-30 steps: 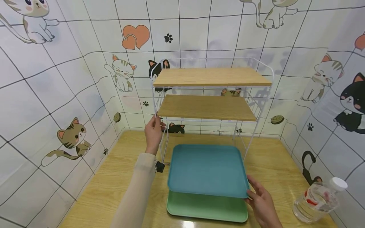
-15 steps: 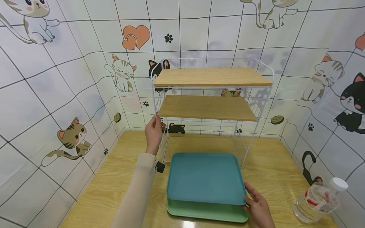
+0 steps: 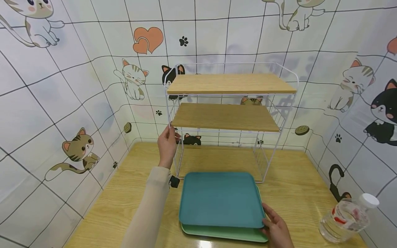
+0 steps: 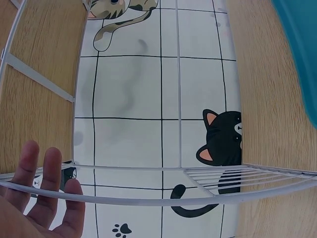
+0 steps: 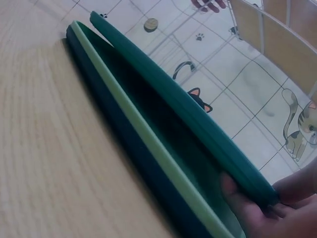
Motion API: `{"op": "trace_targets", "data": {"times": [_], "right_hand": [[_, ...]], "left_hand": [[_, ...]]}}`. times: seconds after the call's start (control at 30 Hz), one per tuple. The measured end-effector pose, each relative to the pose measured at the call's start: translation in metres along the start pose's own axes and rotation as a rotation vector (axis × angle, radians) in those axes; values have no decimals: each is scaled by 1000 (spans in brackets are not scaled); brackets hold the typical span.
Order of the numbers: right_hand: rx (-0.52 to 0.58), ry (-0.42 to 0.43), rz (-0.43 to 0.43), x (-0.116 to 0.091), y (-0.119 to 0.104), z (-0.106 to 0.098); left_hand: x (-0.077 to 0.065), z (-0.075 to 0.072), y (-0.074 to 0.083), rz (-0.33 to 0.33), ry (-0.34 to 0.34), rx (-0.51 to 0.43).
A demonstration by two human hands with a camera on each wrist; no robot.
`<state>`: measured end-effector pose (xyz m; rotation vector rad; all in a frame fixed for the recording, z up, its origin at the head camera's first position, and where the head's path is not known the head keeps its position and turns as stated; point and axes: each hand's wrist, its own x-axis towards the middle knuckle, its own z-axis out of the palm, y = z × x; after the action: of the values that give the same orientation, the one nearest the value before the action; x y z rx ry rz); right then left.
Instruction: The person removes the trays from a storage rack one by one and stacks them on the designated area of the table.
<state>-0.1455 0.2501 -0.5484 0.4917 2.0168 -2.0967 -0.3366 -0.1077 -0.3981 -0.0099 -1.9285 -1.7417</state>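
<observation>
My left hand (image 3: pixel 167 144) grips the left front post of a white wire rack (image 3: pixel 224 116) with wooden shelves. In the left wrist view its fingers (image 4: pixel 51 171) show behind the white wire. At the front right corner of a blue rectangular tray (image 3: pixel 221 199), my right hand (image 3: pixel 277 228) pinches the rim. That tray lies over a green tray (image 3: pixel 224 233), whose front strip shows. The right wrist view has the blue tray (image 5: pixel 190 111) tilted, with a wedge-shaped gap above the light green rim (image 5: pixel 140 124). A dark blue layer (image 5: pixel 130 146) shows under that rim.
A clear bottle (image 3: pixel 344 220) with a white cap stands at the right of the wooden table (image 3: pixel 124 193). Beside it, a black hook-shaped thing (image 3: pixel 335 181) shows against the wall. Cat-patterned walls close in the back and both sides.
My right hand has drawn the blue tray toward me and lower, out from the rack's bottom opening and over the green tray. The left hand stays on the post.
</observation>
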Motion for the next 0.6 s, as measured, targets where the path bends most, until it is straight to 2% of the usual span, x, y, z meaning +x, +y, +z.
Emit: {"op": "trace_targets", "data": {"times": [0.1,0.37,0.6], "right_hand": [[13,1,30,-1,1,2],[5,-3,28,-3,5,-1],[-90,27,35,-5,7,-3]], "left_hand": [[1,-1,-1,-1,4,0],[1,0,0,-10,0,-8],[1,1,0,-11,-1,-6]]}}
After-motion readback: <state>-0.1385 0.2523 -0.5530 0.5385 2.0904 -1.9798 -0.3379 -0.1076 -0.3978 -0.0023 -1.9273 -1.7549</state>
